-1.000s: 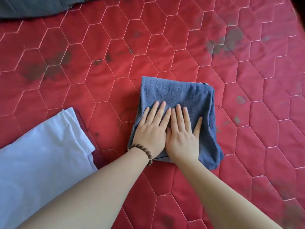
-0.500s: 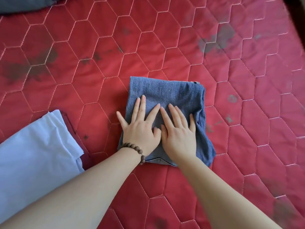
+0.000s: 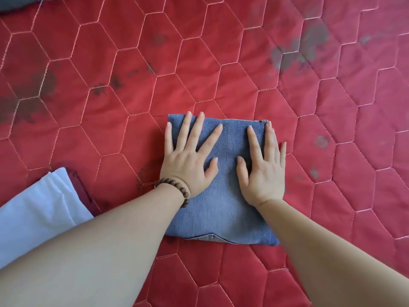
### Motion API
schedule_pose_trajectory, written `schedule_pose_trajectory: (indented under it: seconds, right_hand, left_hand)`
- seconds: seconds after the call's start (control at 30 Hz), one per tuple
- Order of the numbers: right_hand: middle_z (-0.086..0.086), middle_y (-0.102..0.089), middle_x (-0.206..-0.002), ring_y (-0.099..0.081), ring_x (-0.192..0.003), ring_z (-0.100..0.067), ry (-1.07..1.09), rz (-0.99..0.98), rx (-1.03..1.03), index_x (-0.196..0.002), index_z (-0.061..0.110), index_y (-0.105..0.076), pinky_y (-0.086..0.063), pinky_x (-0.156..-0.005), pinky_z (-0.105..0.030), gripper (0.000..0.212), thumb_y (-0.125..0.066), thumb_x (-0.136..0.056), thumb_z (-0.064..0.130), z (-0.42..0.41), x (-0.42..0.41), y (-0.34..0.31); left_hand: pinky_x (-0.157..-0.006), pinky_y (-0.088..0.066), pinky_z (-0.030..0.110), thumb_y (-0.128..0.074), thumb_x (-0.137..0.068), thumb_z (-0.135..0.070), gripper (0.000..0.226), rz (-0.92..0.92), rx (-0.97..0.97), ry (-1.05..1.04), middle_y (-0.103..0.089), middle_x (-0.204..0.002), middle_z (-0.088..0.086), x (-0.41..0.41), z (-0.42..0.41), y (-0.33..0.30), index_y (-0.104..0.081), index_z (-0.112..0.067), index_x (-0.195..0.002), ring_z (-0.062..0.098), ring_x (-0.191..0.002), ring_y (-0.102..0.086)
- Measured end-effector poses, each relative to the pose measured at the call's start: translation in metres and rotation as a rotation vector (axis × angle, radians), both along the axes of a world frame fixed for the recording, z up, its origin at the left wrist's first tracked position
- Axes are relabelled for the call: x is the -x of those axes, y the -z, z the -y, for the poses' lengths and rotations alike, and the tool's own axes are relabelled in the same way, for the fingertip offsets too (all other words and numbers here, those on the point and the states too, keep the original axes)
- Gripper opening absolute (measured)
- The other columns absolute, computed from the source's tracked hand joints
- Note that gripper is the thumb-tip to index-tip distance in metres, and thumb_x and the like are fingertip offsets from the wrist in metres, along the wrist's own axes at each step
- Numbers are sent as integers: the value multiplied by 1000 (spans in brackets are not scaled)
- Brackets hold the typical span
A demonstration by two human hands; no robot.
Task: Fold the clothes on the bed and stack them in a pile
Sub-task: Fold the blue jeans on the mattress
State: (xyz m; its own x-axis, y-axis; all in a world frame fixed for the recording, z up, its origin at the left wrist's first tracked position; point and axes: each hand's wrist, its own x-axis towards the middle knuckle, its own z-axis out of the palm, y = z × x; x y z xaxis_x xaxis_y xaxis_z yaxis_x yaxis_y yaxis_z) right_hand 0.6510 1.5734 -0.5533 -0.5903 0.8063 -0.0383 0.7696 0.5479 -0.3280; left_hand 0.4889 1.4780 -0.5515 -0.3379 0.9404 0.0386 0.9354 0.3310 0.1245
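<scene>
A folded denim piece (image 3: pixel 223 196) lies on the red quilted bed (image 3: pixel 221 63), near the middle of the view and a little toward the near edge. Both hands lie flat on its far half. The left hand (image 3: pixel 188 160), with a bead bracelet (image 3: pixel 174 189) at the wrist, has its fingers straight and spread, the tips reaching the far edge of the denim. The right hand (image 3: pixel 263 171) is flat too, fingers straight, its outer fingers at the right edge of the cloth and the little finger looking to be over the bed. Neither hand grips anything; both press down.

To the left, well apart from the denim, a white garment (image 3: pixel 37 213) lies at the near left, with something dark red just showing beside it. A grey cloth (image 3: pixel 13 2) shows at the far left corner.

The denim looks thick and fairly stiff for cloth. It should hold its creases better than thin fabric, but the layers may spring open once the pressure is off. It is likely heavier than the white garment and not slippery on the quilted cover. It is not fragile. To lift it without unfolding, a good hold would be at the left and right sides, fingers slid beneath and thumbs on top, keeping all layers together. The near edge shows a paler inner layer peeking out, so that side may shift if taken alone.
</scene>
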Motion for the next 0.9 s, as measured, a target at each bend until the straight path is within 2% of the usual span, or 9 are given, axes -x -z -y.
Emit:
schedule_pose_trajectory:
  seconds: [0.3,0.43,0.53,0.6,0.67,0.77,0.83,0.9]
  right_hand:
    - [-14,-23,-157,-20,-145,-30,2,-44,-13,-149,25,-31,-11,-118,-53,63,-42,-89,43,-4,0,2]
    - [-13,-19,-159,-18,-146,-30,-13,13,10,-150,26,-29,-9,-119,-53,64,-38,-90,45,-1,3,-4]
    - [-9,-11,-161,-7,-149,-26,29,121,-6,-152,29,-22,-1,-117,-57,64,-32,-91,47,2,6,-12]
    - [-7,-11,-162,-2,-149,-24,13,152,-88,-152,25,-24,4,-116,-59,62,-33,-93,40,7,14,-19]
    - [-5,-19,-160,-8,-149,-24,-113,112,-149,-150,19,-30,3,-117,-57,58,-34,-93,30,18,28,-22]
    - [2,-17,-161,-10,-149,-16,-173,138,-80,-153,20,-19,1,-119,-52,60,-23,-94,31,25,47,-18]
    - [4,-12,-162,-6,-149,-14,-180,180,-78,-154,23,-11,2,-119,-50,60,-18,-96,36,19,47,-14]
    - [5,-12,-162,-6,-149,-15,-232,197,-85,-154,25,-11,2,-120,-49,59,-20,-98,43,11,34,-13]
  left_hand:
    - [-115,-8,62,-45,-83,-47,75,24,12,18,-16,-160,10,3,-2,-1,-20,-33,-152,32,-148,-8]
    - [-115,-8,62,-41,-85,-48,74,12,16,17,-12,-161,12,1,-1,-1,-17,-34,-153,32,-148,-6]
    - [-115,-7,62,-38,-87,-49,72,5,39,8,-8,-161,14,0,-1,-4,-14,-34,-153,32,-149,-4]
    - [-115,-7,62,-35,-88,-50,70,-1,60,2,-9,-161,14,-1,0,-6,-15,-34,-153,32,-149,-4]
    - [-115,-7,61,-31,-89,-52,65,2,75,0,-13,-160,14,-2,0,-6,-22,-34,-151,31,-149,-6]
    - [-115,-8,60,-31,-91,-48,58,14,77,-10,-20,-159,12,-2,0,-6,-34,-32,-147,30,-148,-10]
    - [-115,-8,61,-33,-92,-45,57,8,68,-9,-21,-159,12,-2,-1,-6,-34,-31,-147,30,-148,-11]
    - [-115,-9,61,-34,-92,-43,59,-1,53,-1,-20,-159,12,-2,0,-5,-28,-31,-149,30,-148,-11]
